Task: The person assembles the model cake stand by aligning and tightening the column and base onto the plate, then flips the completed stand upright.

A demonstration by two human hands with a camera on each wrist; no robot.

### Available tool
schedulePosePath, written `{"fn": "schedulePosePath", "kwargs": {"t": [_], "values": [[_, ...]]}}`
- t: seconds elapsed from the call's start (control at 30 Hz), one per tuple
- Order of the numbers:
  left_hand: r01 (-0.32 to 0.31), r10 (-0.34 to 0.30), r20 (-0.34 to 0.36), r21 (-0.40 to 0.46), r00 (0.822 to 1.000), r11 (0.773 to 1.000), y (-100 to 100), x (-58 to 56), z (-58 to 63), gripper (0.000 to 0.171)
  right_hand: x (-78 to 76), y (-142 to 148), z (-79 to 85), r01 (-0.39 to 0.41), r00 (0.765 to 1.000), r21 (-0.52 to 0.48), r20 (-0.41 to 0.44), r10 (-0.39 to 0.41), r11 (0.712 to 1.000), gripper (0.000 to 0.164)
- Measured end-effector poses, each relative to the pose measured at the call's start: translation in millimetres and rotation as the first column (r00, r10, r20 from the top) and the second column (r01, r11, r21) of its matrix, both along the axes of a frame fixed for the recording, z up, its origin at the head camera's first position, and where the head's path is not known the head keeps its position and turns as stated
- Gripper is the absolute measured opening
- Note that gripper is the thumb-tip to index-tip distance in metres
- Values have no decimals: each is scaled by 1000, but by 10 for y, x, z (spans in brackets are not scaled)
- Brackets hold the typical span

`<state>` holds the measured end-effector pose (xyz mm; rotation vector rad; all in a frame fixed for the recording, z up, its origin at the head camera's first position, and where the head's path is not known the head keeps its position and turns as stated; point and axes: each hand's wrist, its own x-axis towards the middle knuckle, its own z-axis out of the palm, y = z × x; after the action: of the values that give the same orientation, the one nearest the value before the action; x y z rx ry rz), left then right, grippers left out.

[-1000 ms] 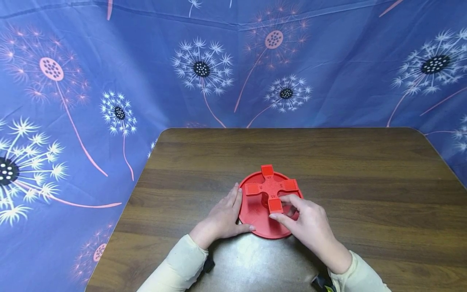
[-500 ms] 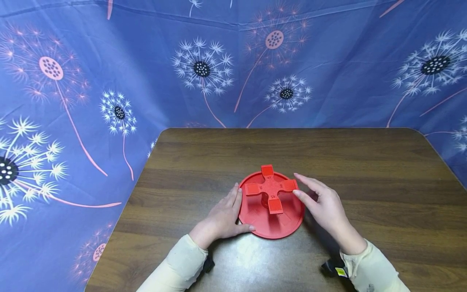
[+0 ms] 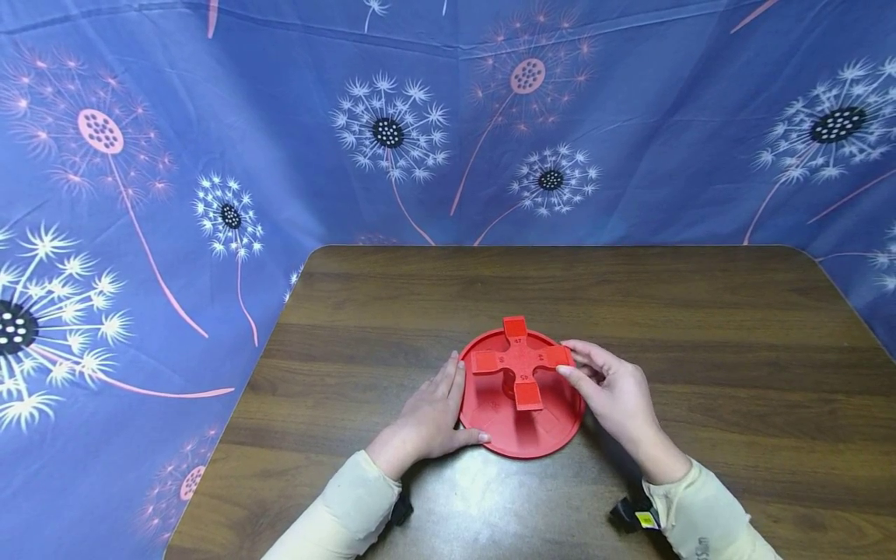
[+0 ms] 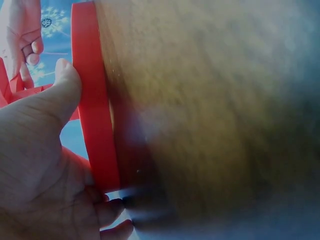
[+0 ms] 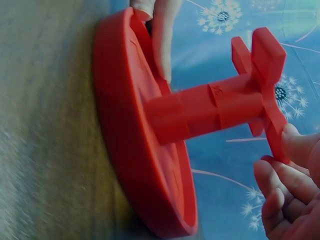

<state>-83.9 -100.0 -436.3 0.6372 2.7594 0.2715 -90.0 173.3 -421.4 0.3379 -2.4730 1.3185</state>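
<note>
A red round base (image 3: pixel 504 432) with a raised rim lies on the table. From its middle rises a red post (image 5: pixel 200 107), topped by a red cross-shaped piece (image 3: pixel 520 360) with numbers on its arms. My left hand (image 3: pixel 427 412) rests against the base's left side, fingers straight along the rim and thumb on the front edge. With thumb and fingers my right hand (image 3: pixel 619 397) pinches the end of the cross's right arm. The right wrist view shows this pinch near the tip, plus left fingers (image 5: pixel 164 42) reaching over the rim.
The wood-patterned table (image 3: pixel 700 311) extends around the base. A blue cloth (image 3: pixel 448 117) printed with dandelions hangs behind it and at the sides. Black wrist devices sit under both sleeves, the right one (image 3: pixel 626 515) with a yellow label.
My right hand has left the cross's front arm and moved back and right to its right arm, which it now pinches. My left hand and the base have stayed put.
</note>
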Motion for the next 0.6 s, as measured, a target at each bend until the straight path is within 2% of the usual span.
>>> {"fn": "schedulePosePath", "kwargs": {"t": [0.23,0.6], "values": [[1,-1,-15,-23,1000,1000,13,2,-1,109,32,-36,-26,76,996,53,-44,-74,996,36],[-14,14,-10,-9,1000,1000,9,7,-12,109,49,-44,-33,90,995,69,-48,-87,993,38]]}}
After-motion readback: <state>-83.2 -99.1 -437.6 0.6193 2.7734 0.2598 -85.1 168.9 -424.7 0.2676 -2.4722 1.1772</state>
